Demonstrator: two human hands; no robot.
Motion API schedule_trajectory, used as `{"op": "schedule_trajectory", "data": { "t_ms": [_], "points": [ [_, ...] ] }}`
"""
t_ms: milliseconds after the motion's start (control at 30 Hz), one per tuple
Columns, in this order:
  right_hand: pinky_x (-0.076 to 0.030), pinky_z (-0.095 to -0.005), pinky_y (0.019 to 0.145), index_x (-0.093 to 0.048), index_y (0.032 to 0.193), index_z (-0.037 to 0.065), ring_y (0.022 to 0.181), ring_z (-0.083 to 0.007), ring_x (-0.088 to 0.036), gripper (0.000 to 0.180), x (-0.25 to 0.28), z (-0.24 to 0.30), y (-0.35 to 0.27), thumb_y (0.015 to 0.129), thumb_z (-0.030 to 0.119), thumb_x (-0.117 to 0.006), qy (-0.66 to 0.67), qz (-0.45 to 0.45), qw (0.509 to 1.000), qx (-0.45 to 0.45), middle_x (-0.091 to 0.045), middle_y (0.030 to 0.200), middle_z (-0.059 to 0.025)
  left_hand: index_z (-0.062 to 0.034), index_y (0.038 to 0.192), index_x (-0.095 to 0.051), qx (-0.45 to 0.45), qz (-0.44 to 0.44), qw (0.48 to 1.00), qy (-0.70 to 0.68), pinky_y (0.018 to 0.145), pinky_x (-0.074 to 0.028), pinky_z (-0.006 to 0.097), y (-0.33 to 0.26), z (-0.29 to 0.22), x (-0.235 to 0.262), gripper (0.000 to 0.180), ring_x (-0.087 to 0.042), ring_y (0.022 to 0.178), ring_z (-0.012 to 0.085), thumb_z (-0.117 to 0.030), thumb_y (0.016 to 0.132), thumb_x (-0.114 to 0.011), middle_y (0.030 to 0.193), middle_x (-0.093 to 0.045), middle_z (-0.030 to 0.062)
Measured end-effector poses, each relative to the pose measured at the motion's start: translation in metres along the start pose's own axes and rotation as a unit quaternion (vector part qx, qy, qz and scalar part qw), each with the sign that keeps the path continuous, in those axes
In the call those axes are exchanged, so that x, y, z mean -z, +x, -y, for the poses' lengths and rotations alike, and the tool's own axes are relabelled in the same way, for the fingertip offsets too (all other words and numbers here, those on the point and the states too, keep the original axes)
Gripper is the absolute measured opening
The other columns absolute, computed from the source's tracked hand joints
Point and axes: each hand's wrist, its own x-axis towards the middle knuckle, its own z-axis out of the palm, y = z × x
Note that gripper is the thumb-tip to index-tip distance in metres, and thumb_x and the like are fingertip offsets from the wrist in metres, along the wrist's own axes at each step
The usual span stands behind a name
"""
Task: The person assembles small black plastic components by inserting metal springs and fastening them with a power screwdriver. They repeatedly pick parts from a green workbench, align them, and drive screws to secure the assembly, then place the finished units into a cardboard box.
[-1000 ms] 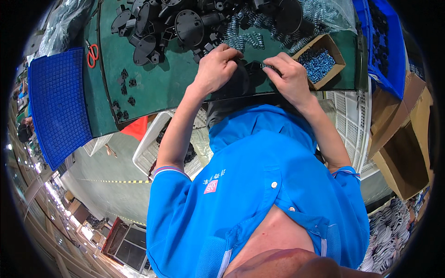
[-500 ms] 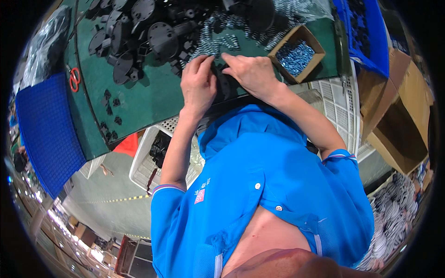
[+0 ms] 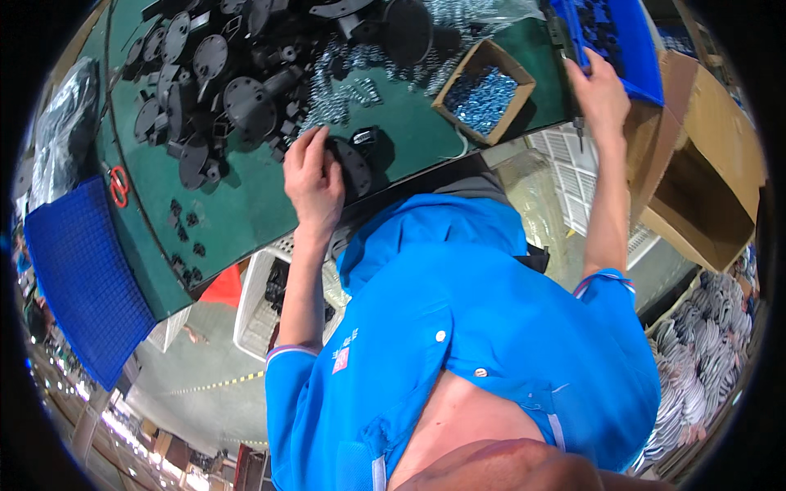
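My left hand [image 3: 313, 178] rests on a round black plastic part [image 3: 355, 164] lying on the green table [image 3: 246, 204], fingers curled over its left edge. My right hand [image 3: 598, 92] is raised to the right at the edge of a blue bin [image 3: 624, 41], gripping a dark slim screwdriver-like tool [image 3: 571, 61] that points down. A small cardboard box of blue-silver screws [image 3: 483, 94] sits between the two hands.
A pile of black round plastic parts [image 3: 213, 74] and loose metal springs [image 3: 344, 74] covers the table's far side. Red scissors [image 3: 119, 184] and a blue mat [image 3: 78, 278] lie at left. Open cardboard boxes [image 3: 696, 188] stand at right, a white crate [image 3: 262, 303] below the table.
My right hand has left the black part and swung far right to the blue bin, now holding the tool. My left hand stays on the part.
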Motion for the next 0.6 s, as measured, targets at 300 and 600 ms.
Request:
{"op": "schedule_trajectory", "data": {
  "t_ms": [300, 600],
  "points": [
    [-0.052, -0.0375, 0.067, -0.071, 0.098, 0.011, 0.079, -0.0278, -0.066, 0.019, -0.022, 0.088, -0.044, 0.083, 0.022, -0.071, 0.194, 0.046, 0.948, 0.247, -0.066, 0.087, -0.0074, -0.0075, 0.100, -0.070, -0.051, -0.040, 0.996, 0.061, 0.084, -0.049, 0.040, 0.028, -0.035, 0.003, 0.024, -0.060, 0.096, 0.0300, -0.002, 0.077, -0.068, 0.097, -0.066, 0.0082],
    [-0.052, -0.0446, 0.069, -0.060, 0.084, 0.006, 0.084, -0.0337, -0.066, 0.020, -0.043, 0.097, -0.040, 0.079, 0.021, -0.073, 0.079, 0.151, 0.953, 0.250, -0.063, 0.087, -0.0100, -0.0068, 0.092, -0.072, 0.067, -0.028, 0.992, 0.101, 0.078, -0.050, 0.037, 0.027, -0.004, 0.035, 0.012, -0.062, 0.089, 0.0288, -0.008, 0.081, -0.069, 0.090, -0.066, 0.0080]
  ]
}}
